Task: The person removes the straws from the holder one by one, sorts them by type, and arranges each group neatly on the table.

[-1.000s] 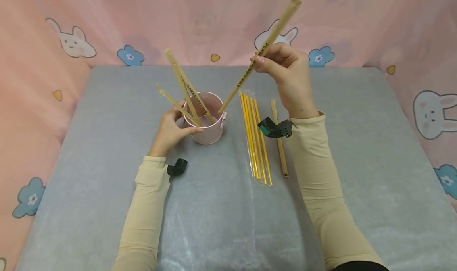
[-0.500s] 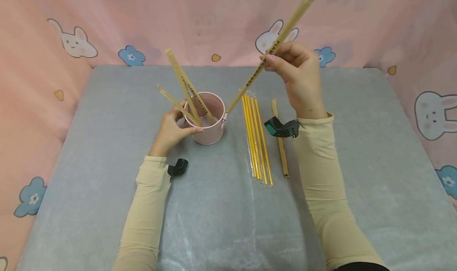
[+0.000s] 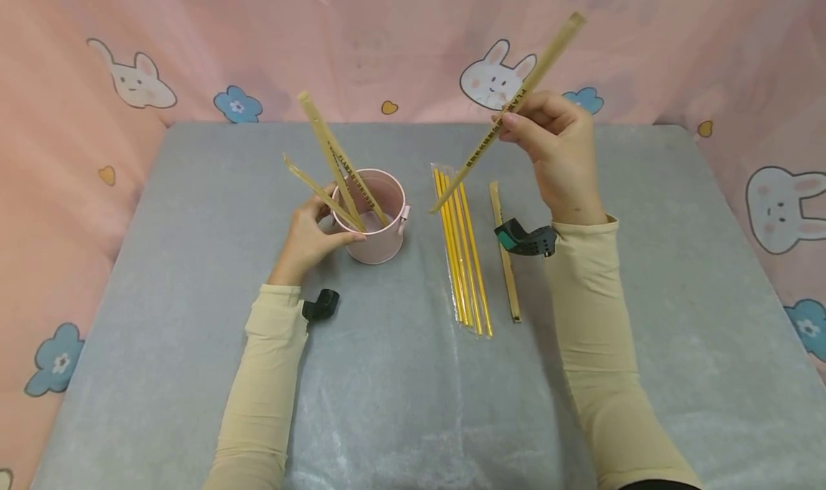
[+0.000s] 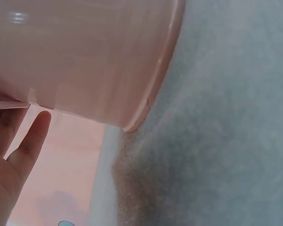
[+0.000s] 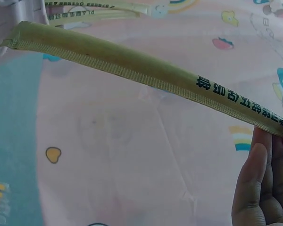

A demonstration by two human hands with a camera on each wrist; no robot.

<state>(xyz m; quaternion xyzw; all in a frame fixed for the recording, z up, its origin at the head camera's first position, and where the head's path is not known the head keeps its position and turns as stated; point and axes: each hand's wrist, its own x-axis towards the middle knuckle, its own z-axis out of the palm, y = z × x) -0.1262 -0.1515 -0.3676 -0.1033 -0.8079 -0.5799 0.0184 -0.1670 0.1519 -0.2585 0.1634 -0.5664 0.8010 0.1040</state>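
Observation:
My left hand (image 3: 310, 235) holds a small pink bucket (image 3: 376, 250) at its left side, thumb at the near rim and fingers behind. In the left wrist view the bucket (image 4: 85, 56) fills the upper left, above the fingers (image 4: 33, 141). Three paper-wrapped straws (image 3: 316, 125) lean out of it to the left. My right hand (image 3: 563, 153) pinches another paper-wrapped straw (image 3: 548, 56) near its middle, tilted, its lower end right of the bucket and overlapping the yellow straws. Dark printing shows on this straw (image 5: 122, 59) in the right wrist view.
Several yellow straws in clear plastic (image 3: 466, 275) lie side by side right of the bucket. Beside them, one more paper-wrapped straw (image 3: 508, 267) lies on the grey table (image 3: 387, 389). A pink patterned cloth (image 3: 310, 38) hangs behind the table.
My right hand has moved right with the straw, whose lower end has gone from inside the bucket's rim to outside it, over the yellow straws. The left hand and bucket stay put.

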